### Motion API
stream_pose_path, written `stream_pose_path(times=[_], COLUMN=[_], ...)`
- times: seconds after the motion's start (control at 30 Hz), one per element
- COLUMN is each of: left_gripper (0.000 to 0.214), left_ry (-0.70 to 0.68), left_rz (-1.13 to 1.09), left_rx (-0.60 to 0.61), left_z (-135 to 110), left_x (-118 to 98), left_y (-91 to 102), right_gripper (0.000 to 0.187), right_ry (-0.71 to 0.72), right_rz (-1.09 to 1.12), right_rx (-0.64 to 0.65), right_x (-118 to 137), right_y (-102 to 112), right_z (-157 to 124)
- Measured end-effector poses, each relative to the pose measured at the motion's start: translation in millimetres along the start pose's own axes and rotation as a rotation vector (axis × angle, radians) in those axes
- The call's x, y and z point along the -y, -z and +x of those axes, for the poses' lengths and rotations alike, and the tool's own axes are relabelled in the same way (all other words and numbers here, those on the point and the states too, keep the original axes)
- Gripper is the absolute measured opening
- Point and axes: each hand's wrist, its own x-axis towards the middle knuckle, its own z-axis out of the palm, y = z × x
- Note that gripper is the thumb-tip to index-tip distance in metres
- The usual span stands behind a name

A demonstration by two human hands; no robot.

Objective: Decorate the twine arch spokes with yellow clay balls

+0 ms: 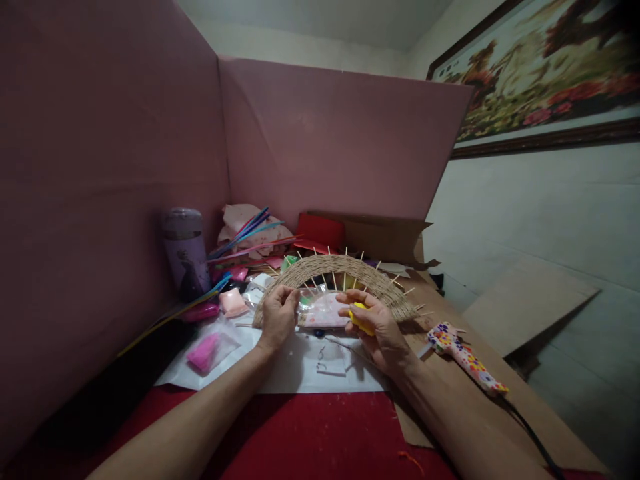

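Observation:
Between my thumb and fingers, my left hand (280, 316) pinches the edge of a clear plastic bag (312, 300). My right hand (383, 333) is closed around a soft-looking yellow lump (363, 319), its fingertips near the bag's other side. Just behind both hands stands a woven twine arch (320, 267) with thin wooden sticks poking out of its inner and outer edges. A pale pink piece (327, 312) shows between my hands, partly behind the bag. Below it, a small white card (331, 362) with dark marks lies on a white sheet (285, 373).
At the right, a flower-patterned glue gun (465, 357) with a cord rests on cardboard (480, 407). To the left are a bagged pink lump (203, 353), a peach packet (233, 303), a purple tumbler (186, 257) and coloured pipe cleaners (250, 230). A red box (321, 232) stands behind.

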Motion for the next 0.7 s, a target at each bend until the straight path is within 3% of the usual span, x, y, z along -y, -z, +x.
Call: stream_pose_path(times=[0.17, 0.33, 0.43, 0.7], left_gripper=[0.025, 0.025, 0.029, 0.047], left_ry=[0.009, 0.009, 0.028, 0.119], left_rz=[-0.017, -0.028, -0.048, -0.161], left_rx=[0.094, 0.163, 0.255, 0.391], left_z=[-1.8, -8.4, -14.1, -12.8], left_x=[-2.7, -5.8, -7.3, -6.1], left_y=[-1.2, -4.3, -6.8, -5.0], right_gripper=[0.026, 0.041, 0.034, 0.029], right_ry=[0.029, -0.073, -0.058, 0.059], right_rz=[-0.034, -0.283, -0.39, -0.346], right_rx=[-0.035, 0.049, 0.065, -0.042], right_x=[0.4, -9.2, -13.6, -11.0], right_y=[0.6, -2.3, -4.1, -3.4], right_z=[-1.1, -2.8, -3.0, 1.4])
